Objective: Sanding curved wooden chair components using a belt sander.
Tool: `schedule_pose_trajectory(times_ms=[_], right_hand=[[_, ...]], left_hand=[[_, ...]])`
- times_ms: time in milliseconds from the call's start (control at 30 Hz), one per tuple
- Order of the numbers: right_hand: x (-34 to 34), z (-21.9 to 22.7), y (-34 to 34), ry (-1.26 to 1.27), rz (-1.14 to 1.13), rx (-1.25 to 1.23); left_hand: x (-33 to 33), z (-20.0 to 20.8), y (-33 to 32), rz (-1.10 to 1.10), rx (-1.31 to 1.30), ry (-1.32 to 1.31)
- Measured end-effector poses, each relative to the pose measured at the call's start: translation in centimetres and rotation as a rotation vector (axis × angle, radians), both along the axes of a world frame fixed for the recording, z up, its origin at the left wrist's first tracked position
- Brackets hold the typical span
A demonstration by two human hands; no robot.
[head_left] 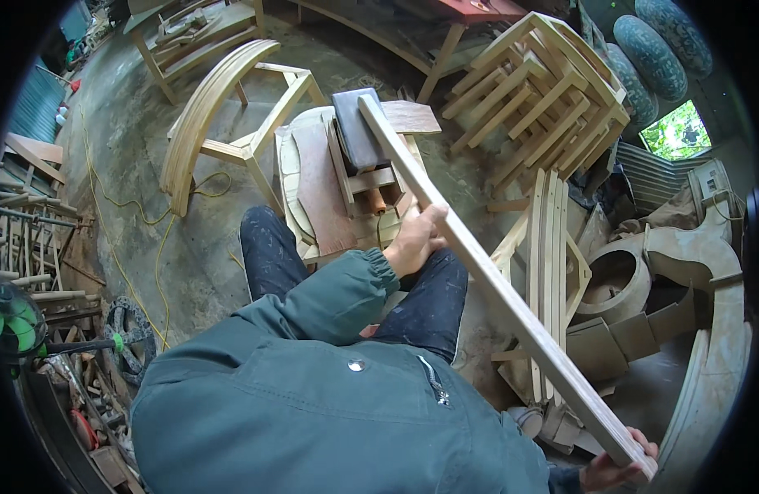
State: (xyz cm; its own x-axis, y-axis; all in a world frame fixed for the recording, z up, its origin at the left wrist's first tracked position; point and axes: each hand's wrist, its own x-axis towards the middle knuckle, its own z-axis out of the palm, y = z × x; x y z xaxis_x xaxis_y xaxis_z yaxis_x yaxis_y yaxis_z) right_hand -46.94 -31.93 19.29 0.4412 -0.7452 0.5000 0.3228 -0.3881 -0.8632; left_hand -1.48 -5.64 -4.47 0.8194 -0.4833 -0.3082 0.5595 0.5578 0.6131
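Note:
A long pale wooden bar (511, 284) runs slantwise from the middle of the view down to the lower right. Its far end lies over a grey, flat-topped block (357, 128) that looks like an upturned belt sander, set in a wooden frame with an orange handle-like part (375, 200) below. Between my knees, my left hand (418, 239) is closed around the bar partway along it. My right hand (616, 468) grips the near end of the bar, low on the right, and is partly cut off by the dark rim.
A curved wooden frame (219, 115) stands at the left, with a yellow cord (161, 272) on the floor. Stacked frames (544, 95) stand at the back right, and more slats (547, 280) stand beside the bar. A fan (17, 317) is at the left edge.

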Motion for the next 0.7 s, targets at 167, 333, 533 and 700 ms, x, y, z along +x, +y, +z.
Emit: schedule_pose_trajectory(times_ms=[167,333,533,700], right_hand=[[-0.6,4.1,-0.2,0.222,-0.581,-1.183],[-3.6,3.3,0.8,0.132,-0.338,-0.949],[-4.4,2.5,2.8,0.174,-0.346,-0.868],[-2.4,2.7,3.7,0.469,-0.554,-1.092]], left_hand=[[7.1,0.7,3.0,0.482,1.353,-1.099],[13.6,3.4,3.2,-0.079,1.579,-1.105],[13.4,1.4,4.2,-0.179,1.612,-1.01],[16.8,-0.4,5.1,-0.075,1.623,-1.061]])
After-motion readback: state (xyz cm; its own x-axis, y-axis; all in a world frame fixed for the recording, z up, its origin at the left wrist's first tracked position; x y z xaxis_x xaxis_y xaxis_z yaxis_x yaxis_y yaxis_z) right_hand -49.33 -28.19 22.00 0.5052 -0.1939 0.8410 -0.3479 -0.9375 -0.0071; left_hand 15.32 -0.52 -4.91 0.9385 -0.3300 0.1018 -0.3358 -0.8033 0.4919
